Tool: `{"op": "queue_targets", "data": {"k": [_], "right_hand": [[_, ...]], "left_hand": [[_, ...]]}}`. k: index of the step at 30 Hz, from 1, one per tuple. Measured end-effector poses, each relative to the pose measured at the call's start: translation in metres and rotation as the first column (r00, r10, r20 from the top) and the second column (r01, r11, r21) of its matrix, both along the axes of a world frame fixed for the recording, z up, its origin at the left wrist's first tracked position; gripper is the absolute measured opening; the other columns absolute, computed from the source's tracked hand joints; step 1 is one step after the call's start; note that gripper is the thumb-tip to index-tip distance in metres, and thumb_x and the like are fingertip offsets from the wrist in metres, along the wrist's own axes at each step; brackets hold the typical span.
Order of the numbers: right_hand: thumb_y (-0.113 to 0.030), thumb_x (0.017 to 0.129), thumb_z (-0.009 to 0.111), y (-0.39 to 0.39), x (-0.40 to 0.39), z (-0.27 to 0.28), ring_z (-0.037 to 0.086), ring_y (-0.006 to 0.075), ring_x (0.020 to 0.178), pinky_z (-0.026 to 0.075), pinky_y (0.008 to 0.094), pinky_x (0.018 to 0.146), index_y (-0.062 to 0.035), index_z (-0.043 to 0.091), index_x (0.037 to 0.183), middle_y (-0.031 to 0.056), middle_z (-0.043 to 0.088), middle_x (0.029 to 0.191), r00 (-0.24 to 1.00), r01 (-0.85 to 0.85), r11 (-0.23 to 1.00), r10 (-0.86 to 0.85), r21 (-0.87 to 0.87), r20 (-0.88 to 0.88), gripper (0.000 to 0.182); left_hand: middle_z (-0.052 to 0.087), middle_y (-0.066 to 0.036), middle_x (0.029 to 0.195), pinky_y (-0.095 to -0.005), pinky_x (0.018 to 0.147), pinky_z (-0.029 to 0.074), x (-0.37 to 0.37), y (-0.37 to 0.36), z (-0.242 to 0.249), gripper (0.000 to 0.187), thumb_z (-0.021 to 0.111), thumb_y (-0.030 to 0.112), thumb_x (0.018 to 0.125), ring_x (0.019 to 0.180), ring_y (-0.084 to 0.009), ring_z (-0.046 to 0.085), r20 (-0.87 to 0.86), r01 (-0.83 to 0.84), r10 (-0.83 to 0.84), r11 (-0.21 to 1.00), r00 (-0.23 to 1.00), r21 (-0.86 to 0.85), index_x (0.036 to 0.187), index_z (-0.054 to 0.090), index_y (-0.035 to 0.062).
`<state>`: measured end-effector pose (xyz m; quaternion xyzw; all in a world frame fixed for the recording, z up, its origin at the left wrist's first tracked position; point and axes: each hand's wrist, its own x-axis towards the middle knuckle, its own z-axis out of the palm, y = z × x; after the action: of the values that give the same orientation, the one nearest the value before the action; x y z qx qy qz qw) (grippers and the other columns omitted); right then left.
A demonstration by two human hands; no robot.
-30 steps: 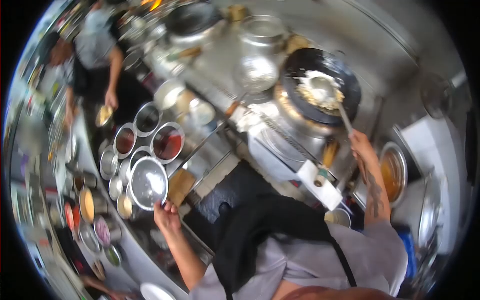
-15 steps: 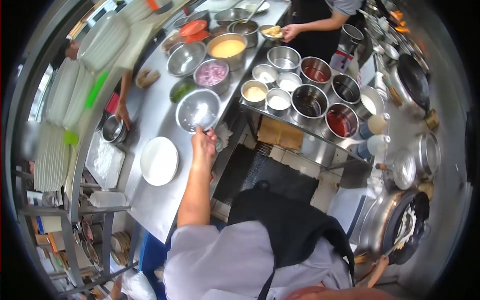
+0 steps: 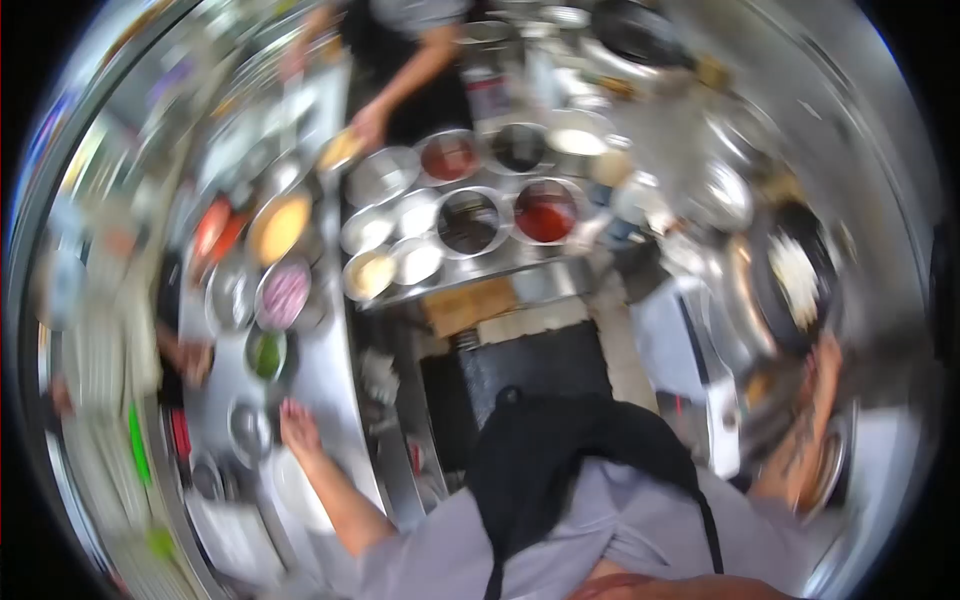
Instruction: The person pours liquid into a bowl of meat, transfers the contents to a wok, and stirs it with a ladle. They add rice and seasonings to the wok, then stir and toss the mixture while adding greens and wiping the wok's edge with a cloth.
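My left hand (image 3: 300, 428) is over the steel counter, just right of a small steel bowl (image 3: 250, 430). It looks apart from the bowl, its fingers loosely stretched and blurred. Below it a white plate (image 3: 300, 490) is partly hidden by my forearm. On the right, my right hand (image 3: 825, 362) is closed at the near edge of a dark wok (image 3: 770, 290). What its fingers grip is too smeared to make out. White food (image 3: 798, 280) lies in the wok.
Bowls of green pieces (image 3: 266, 355), chopped pink onion (image 3: 284, 292) and yellow liquid (image 3: 281, 228) line the left counter. Several steel pots of sauces (image 3: 545, 212) stand on the middle shelf. A co-worker's hand (image 3: 370, 125) holds a small bowl (image 3: 340, 150); another person's hand (image 3: 195, 362) is left.
My view has swung right, blurring the picture. My left hand has let go of the steel bowl, which is now on the counter. My right hand has come up beside the wok.
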<state>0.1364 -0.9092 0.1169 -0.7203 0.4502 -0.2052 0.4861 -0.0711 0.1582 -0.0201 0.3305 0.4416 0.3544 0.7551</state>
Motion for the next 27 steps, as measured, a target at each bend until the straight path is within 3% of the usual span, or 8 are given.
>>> {"op": "queue_targets", "data": {"k": [2,7,13,16,21,23,25,27], "right_hand": [[-0.027,0.087,0.057,-0.012,-0.015,-0.039,0.045,0.0125,0.042,0.038,0.0300,0.036,-0.0153,0.060,0.099,0.0023,0.052,0.061,0.999,-0.050,0.998,0.049,-0.045,-0.020,0.017],[-0.025,0.094,0.049,0.024,-0.046,0.001,0.039,0.0101,0.033,0.032,0.0289,0.031,-0.0104,0.054,0.090,-0.0001,0.043,0.053,0.932,-0.311,0.939,0.331,0.146,-0.148,0.016],[-0.025,0.095,0.048,0.053,-0.095,0.055,0.042,0.0101,0.035,0.035,0.0279,0.034,-0.0070,0.042,0.135,0.0005,0.045,0.052,0.971,-0.209,0.969,0.188,-0.135,-0.150,0.043],[-0.023,0.094,0.049,0.032,-0.103,0.008,0.046,0.0143,0.034,0.039,0.0320,0.033,-0.0070,0.044,0.133,0.0095,0.057,0.061,0.936,-0.249,0.958,0.201,-0.143,-0.288,0.042],[-0.021,0.093,0.048,0.031,-0.086,0.042,0.057,0.0267,0.045,0.048,0.0379,0.046,-0.0038,0.048,0.125,0.0191,0.061,0.071,0.879,-0.355,0.925,0.282,-0.134,-0.384,0.037],[-0.021,0.093,0.048,0.030,-0.089,0.034,0.060,0.0318,0.052,0.051,0.0401,0.053,-0.0024,0.047,0.126,0.0224,0.062,0.075,0.901,-0.335,0.921,0.251,-0.199,-0.355,0.038],[-0.020,0.093,0.048,0.015,-0.086,-0.008,0.062,0.0405,0.072,0.051,0.0447,0.068,0.0007,0.045,0.128,0.0278,0.062,0.087,0.957,-0.262,0.663,0.274,-0.702,-0.098,0.041],[-0.018,0.092,0.048,0.025,-0.067,-0.002,0.060,0.0442,0.085,0.048,0.0472,0.076,0.0017,0.043,0.130,0.0293,0.061,0.093,0.962,-0.271,0.750,0.226,-0.603,-0.150,0.043]], "left_hand": [[0.036,0.007,0.064,-0.0269,0.049,0.026,0.045,-0.064,0.017,0.019,0.050,0.020,0.092,0.054,-0.0081,0.033,0.035,0.109,-0.109,0.994,0.993,-0.007,0.075,0.043,0.0152],[0.037,0.003,0.057,-0.0259,0.043,0.035,0.129,-0.214,0.033,0.025,0.049,0.030,0.095,0.049,-0.0098,0.039,-0.168,0.438,-0.437,0.898,0.883,-0.033,0.076,0.047,0.0138],[0.055,-0.006,0.092,-0.0262,0.055,0.046,0.209,-0.369,0.033,0.045,0.062,0.014,0.088,0.069,-0.0134,0.054,-0.299,0.888,-0.836,0.433,0.459,0.151,0.127,0.041,0.0056],[0.057,-0.006,0.099,-0.0264,0.060,0.048,0.257,-0.456,0.024,0.053,0.066,0.011,0.084,0.077,-0.0148,0.059,-0.339,0.980,-0.920,0.174,0.197,0.098,0.130,0.040,0.0075],[0.059,-0.006,0.097,-0.0251,0.064,0.048,0.317,-0.603,0.038,0.046,0.062,0.014,0.087,0.081,-0.0131,0.059,-0.429,0.914,-0.892,-0.284,-0.141,0.290,0.128,0.045,0.0014],[0.060,-0.008,0.098,-0.0257,0.065,0.048,0.344,-0.643,0.025,0.048,0.063,0.016,0.086,0.081,-0.0136,0.059,-0.429,0.852,-0.888,-0.347,-0.164,0.392,0.128,0.045,0.0000],[0.060,-0.009,0.098,-0.0263,0.065,0.048,0.373,-0.683,0.016,0.050,0.064,0.017,0.085,0.082,-0.0141,0.059,-0.425,0.776,-0.887,-0.394,-0.181,0.493,0.128,0.044,-0.0013],[0.058,-0.018,0.105,-0.0346,0.079,0.048,0.395,-0.714,0.008,0.061,0.066,0.014,0.078,0.090,-0.0263,0.059,-0.631,0.643,-0.768,-0.538,-0.110,0.544,0.129,0.039,-0.0075]]}}
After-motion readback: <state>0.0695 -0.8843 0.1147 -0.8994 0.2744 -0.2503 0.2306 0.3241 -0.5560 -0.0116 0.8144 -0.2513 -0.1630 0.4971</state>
